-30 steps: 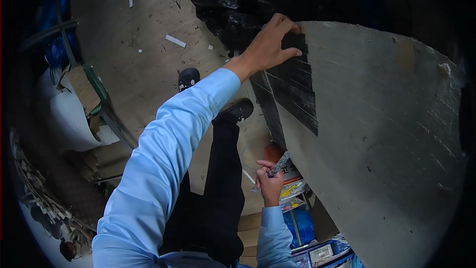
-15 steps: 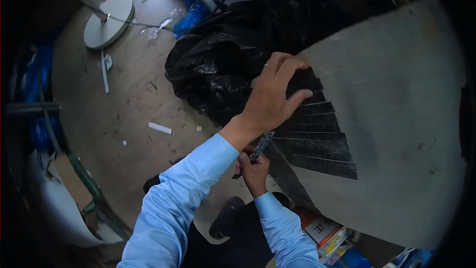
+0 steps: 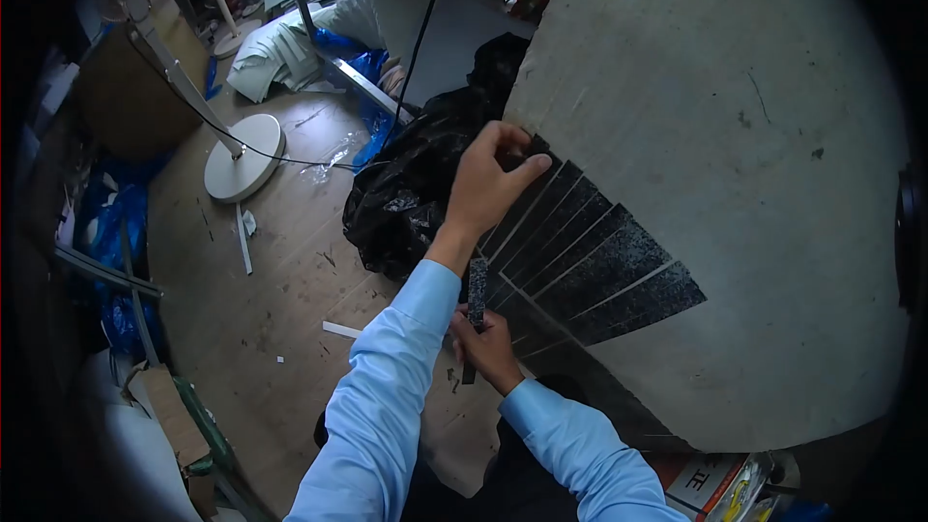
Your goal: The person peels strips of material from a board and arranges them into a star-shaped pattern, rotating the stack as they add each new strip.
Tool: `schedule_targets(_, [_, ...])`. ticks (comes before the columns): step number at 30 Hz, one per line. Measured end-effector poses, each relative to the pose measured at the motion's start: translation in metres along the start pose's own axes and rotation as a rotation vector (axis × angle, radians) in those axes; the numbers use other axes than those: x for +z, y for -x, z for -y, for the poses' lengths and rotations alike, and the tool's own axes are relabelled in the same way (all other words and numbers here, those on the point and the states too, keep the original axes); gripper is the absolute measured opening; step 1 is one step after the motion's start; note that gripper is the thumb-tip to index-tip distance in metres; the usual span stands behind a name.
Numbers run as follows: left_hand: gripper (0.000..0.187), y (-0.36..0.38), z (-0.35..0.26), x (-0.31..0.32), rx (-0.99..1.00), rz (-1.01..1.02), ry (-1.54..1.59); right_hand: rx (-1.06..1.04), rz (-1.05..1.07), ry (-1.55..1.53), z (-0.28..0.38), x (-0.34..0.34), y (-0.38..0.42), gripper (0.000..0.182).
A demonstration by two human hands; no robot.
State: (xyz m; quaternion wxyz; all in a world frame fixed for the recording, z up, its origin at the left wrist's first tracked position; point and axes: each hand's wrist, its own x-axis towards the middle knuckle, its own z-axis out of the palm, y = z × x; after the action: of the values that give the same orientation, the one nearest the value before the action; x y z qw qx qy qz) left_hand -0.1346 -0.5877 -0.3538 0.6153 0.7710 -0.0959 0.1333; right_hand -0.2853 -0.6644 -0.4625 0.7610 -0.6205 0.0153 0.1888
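Several black speckled strips (image 3: 614, 261) lie side by side in a fan on the pale board (image 3: 764, 193), their near ends at its edge. My left hand (image 3: 483, 184) is at the far end of this row, thumb and curled fingers closed on the outermost black strip (image 3: 543, 147). Lower down, my right hand (image 3: 491, 348) grips a separate speckled black strip (image 3: 477, 295), which stands up out of the fist with its lower end showing below. Part of the row's near side is hidden behind my left hand and wrist.
A crumpled black plastic bag (image 3: 411, 193) lies against the board's left side. On the floor stand a white fan base (image 3: 244, 159) and a metal bar (image 3: 362, 87). White sheets (image 3: 280, 53) are piled behind. A printed box (image 3: 710, 483) sits below the board.
The view has swung, so the board now reaches higher in the picture. My left thumb and fingers have come closer together at the outermost strip. My right hand keeps its strip.
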Motion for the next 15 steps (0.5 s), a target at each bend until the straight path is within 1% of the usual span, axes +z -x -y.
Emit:
schedule_targets(2, [0.037,0.006,0.003,0.014,0.085,-0.03,0.131,-0.031,-0.016,0.017,-0.008,-0.007,-0.001,0.023])
schedule_targets(3, [0.037,0.006,0.005,0.016,0.093,-0.034,0.131,-0.038,-0.012,0.021,-0.003,-0.014,0.002,0.023])
schedule_targets(5, [0.036,0.007,0.006,0.012,0.146,-0.136,0.006,0.021,-0.047,0.082,0.006,-0.022,0.011,0.026])
schedule_targets(6, [0.036,0.004,0.003,0.009,0.159,-0.13,-0.01,0.007,-0.041,0.068,0.012,-0.026,0.014,0.026])
schedule_targets(8, [0.034,0.008,-0.001,0.008,0.016,-0.061,0.069,-0.017,-0.049,0.122,0.015,-0.037,0.026,0.027])
schedule_targets(12, [0.035,0.008,-0.01,0.012,0.003,-0.047,0.063,-0.13,-0.13,0.097,0.018,-0.051,0.024,0.025])
schedule_targets(14, [0.035,0.001,-0.01,0.008,-0.046,0.001,-0.006,-0.024,-0.167,0.103,0.018,-0.055,0.02,0.022])
schedule_targets(15, [0.035,0.0,-0.01,0.008,-0.039,-0.003,-0.007,-0.031,-0.164,0.104,0.018,-0.054,0.015,0.022])
